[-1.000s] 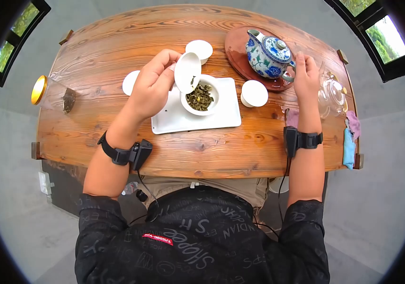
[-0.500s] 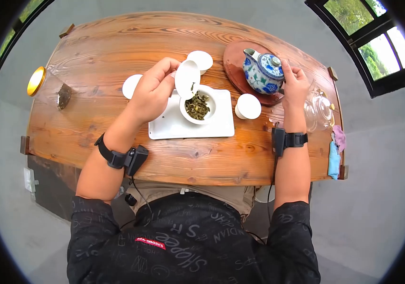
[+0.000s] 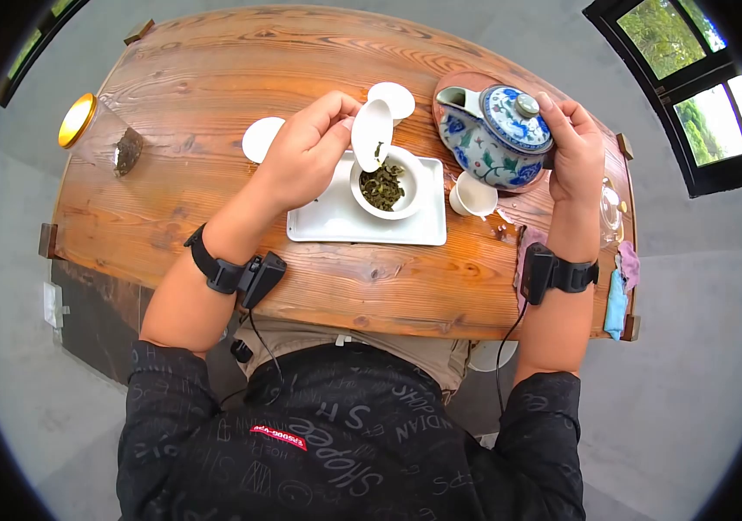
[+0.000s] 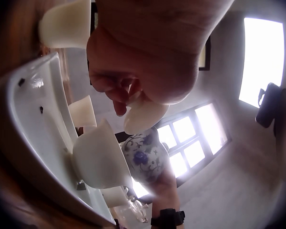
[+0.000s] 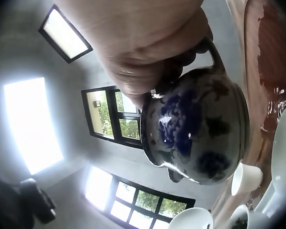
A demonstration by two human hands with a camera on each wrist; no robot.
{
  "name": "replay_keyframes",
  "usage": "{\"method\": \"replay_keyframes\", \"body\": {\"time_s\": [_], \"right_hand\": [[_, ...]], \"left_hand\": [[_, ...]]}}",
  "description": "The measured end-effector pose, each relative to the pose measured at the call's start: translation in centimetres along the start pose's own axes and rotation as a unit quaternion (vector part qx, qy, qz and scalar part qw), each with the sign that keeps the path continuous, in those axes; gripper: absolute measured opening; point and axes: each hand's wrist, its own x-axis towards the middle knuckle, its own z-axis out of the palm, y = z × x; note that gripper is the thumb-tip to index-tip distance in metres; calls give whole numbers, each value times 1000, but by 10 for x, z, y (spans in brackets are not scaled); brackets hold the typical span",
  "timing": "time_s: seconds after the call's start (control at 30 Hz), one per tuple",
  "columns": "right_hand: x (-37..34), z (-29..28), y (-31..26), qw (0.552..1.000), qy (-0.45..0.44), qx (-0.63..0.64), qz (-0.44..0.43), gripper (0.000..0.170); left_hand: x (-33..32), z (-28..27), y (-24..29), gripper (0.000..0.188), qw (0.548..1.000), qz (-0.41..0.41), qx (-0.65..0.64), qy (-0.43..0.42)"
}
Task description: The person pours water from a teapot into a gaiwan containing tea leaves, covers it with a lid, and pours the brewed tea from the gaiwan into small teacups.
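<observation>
My left hand [image 3: 310,156] pinches a white lid [image 3: 373,135] by its edge region and holds it tilted over a white bowl [image 3: 412,181]. A few dark leaf bits cling to the lid. Wet green tea leaves [image 3: 380,188] fill the bottom of the bowl, which stands on a white rectangular tray [image 3: 328,229]. My right hand [image 3: 577,154] grips a blue-and-white floral teapot [image 3: 494,143] by its handle, thumb up near the teapot's lid [image 3: 525,106]. In the right wrist view the teapot [image 5: 195,126] hangs above the table, its spout facing the bowl side.
White cups stand left [image 3: 262,139], behind [image 3: 393,100] and right [image 3: 475,198] of the tray, the right one beside water drops. A round red-brown tray [image 3: 451,89] lies behind the teapot. A gold-lidded jar [image 3: 98,139] is far left; glassware [image 3: 611,213] and cloths [image 3: 616,304] are at right.
The teapot has risen from over the round tray and looks larger, now overlapping the right cup's edge. My left hand keeps the lid tilted over the bowl. The head view has shifted slightly.
</observation>
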Motion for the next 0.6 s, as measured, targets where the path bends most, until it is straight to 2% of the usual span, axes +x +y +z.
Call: {"method": "replay_keyframes", "body": {"time_s": [0.33,0.5,0.6], "right_hand": [[-31,30,-35,992,-77,-95,-21,32],[-36,36,-38,988,-80,-128,-25,33],[-35,34,-35,988,-85,-127,-31,33]], "left_hand": [[-1,7,-8,18,999,29,15,1],[-2,5,-7,18,999,35,30,-2],[-2,4,-4,18,998,11,54,-34]]}}
